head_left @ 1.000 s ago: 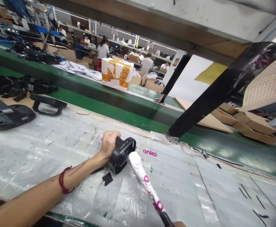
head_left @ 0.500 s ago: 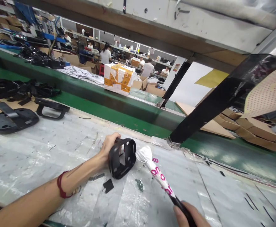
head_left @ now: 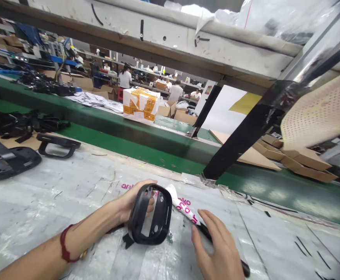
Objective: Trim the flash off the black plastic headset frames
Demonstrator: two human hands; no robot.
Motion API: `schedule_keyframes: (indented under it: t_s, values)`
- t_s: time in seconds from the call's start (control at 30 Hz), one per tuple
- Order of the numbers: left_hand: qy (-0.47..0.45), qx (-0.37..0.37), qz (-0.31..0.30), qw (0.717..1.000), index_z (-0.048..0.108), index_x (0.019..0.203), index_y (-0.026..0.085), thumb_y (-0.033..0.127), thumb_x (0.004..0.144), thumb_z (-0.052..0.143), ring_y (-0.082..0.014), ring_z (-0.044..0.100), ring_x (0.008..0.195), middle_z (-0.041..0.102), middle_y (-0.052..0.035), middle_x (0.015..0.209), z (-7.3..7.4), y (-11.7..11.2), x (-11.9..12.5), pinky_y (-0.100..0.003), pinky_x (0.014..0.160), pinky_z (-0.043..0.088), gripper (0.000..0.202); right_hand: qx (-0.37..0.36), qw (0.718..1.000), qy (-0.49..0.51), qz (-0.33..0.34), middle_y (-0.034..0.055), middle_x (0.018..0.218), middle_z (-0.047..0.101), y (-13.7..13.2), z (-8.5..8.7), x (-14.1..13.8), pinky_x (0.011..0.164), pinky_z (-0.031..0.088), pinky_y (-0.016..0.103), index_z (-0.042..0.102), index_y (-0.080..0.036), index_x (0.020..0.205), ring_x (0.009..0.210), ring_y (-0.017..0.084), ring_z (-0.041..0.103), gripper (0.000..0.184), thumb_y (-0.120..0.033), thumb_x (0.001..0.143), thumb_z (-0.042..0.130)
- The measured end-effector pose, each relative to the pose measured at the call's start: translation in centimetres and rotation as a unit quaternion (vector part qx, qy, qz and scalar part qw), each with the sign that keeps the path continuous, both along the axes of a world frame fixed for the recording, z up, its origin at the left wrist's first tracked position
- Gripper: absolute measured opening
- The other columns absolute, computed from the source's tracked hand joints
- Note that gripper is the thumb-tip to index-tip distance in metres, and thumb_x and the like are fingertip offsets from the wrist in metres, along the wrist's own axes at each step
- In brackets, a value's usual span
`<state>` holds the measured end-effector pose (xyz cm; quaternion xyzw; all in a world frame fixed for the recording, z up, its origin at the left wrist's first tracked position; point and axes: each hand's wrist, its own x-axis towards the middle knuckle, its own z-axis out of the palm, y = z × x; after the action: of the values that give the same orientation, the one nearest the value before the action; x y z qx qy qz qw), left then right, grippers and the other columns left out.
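My left hand grips a black plastic frame with a rounded opening, tilted up on the plastic-covered worktable. My right hand hovers just right of it with fingers spread, lying over a black rod whose upper end is wrapped in a white bag with pink lettering. The wrapped end rests on the table behind the frame. A small black scrap lies under the frame.
Black plastic parts and a black handle lie at the left. A green conveyor belt runs across behind, carrying a taped carton. A black slanted post rises at the right. Flat cardboard is stacked beyond; people work far behind.
The left hand turned the black frame so its open face points toward me. The right hand slid up the rod, laid it down and spread its fingers.
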<state>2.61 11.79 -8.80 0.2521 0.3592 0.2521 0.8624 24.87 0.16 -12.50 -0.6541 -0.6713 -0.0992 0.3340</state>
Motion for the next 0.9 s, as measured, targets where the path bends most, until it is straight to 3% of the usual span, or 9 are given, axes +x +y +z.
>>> schedule_keyframes:
  t_s: [0.17,0.3,0.47,0.53,0.63,0.7,0.77,0.8,0.9]
  values:
    - [0.005,-0.044,-0.031,0.999,0.037,0.046,0.019,0.049,0.074,0.064,-0.004,0.023,0.032,0.031,0.0073,0.037,-0.9,-1.4,1.1,-0.017,0.032,0.017,0.049,-0.028,0.977,0.156,0.141,0.0099,0.116,0.065,2.3,3.9,-4.9,0.088,0.053,0.037,0.059,-0.019,0.119,0.106,0.024,0.062,0.031,-0.028,0.09,0.054]
    - [0.046,0.052,0.011,0.998,0.056,0.068,0.017,0.054,0.075,0.066,-0.0078,0.041,0.039,0.05,0.0041,0.05,-0.7,-2.1,1.2,-0.017,0.039,0.03,0.039,-0.076,0.959,0.133,0.24,0.0065,0.101,0.07,3.9,4.5,-5.8,0.084,0.049,0.036,0.066,-0.019,0.108,0.093,0.023,0.064,0.027,-0.016,0.089,0.046]
    - [-0.033,0.285,0.08,0.955,0.066,0.102,0.023,0.049,0.081,0.064,-0.0203,0.062,0.093,0.067,-0.0047,0.106,0.8,-1.5,0.3,-0.027,0.076,0.049,0.035,-0.133,0.906,0.394,0.086,0.0033,0.061,0.064,4.7,2.9,-5.3,0.052,0.044,0.026,0.065,-0.016,0.07,0.056,0.018,0.059,0.027,-0.038,0.084,0.058]
    - [-0.033,0.336,0.092,0.937,0.072,0.087,0.016,0.048,0.079,0.064,-0.022,0.062,0.09,0.07,-0.008,0.098,1.1,-1.5,0.3,-0.028,0.078,0.047,0.034,-0.173,0.852,0.487,0.081,0.0045,0.062,0.066,4.5,2.0,-6.0,0.048,0.046,0.025,0.066,-0.014,0.076,0.055,0.019,0.061,0.035,-0.048,0.081,0.061]
    - [-0.023,0.307,0.183,0.934,0.054,0.045,0.017,0.046,0.073,0.062,-0.014,0.049,0.053,0.053,-0.0014,0.05,1.3,-1.8,0.5,-0.027,0.059,0.044,0.041,-0.244,0.793,0.546,0.119,0.0061,0.066,0.069,3.2,1.0,-7.1,0.049,0.051,0.027,0.07,-0.012,0.088,0.054,0.019,0.063,0.048,-0.058,0.082,0.058]
    - [-0.018,0.237,0.239,0.941,0.036,0.036,0.02,0.044,0.071,0.06,-0.0108,0.038,0.044,0.037,0.0023,0.041,1.3,-1.5,0.4,-0.025,0.051,0.04,0.049,-0.209,0.859,0.452,0.119,0.007,0.071,0.072,1.8,0.7,-6.4,0.055,0.055,0.029,0.072,-0.014,0.088,0.057,0.02,0.065,0.046,-0.057,0.084,0.056]
    - [0.006,0.172,0.239,0.956,0.028,0.036,0.021,0.048,0.072,0.058,-0.0102,0.035,0.04,0.033,0.0028,0.039,1.3,-0.7,0.0,-0.024,0.045,0.034,0.054,-0.074,0.967,0.232,0.08,0.0083,0.087,0.074,0.5,0.3,-3.9,0.073,0.056,0.033,0.073,-0.016,0.094,0.073,0.022,0.068,0.036,-0.048,0.087,0.059]
    - [0.023,0.159,0.225,0.961,0.028,0.037,0.021,0.052,0.074,0.056,-0.0102,0.035,0.039,0.034,0.0025,0.038,1.2,-0.1,-0.3,-0.024,0.043,0.031,0.056,0.004,0.994,0.099,0.049,0.0091,0.094,0.073,-0.1,0.0,-2.1,0.08,0.054,0.037,0.071,-0.017,0.1,0.084,0.024,0.068,0.031,-0.043,0.088,0.059]
    - [0.063,0.214,0.156,0.962,0.032,0.037,0.02,0.064,0.075,0.056,-0.0089,0.03,0.035,0.033,0.0026,0.036,0.2,1.6,-1.3,-0.023,0.039,0.021,0.062,0.029,0.975,-0.217,-0.025,0.0115,0.092,0.07,-1.2,-1.2,3.5,0.064,0.052,0.04,0.065,-0.015,0.104,0.081,0.03,0.066,0.04,-0.049,0.093,0.047]
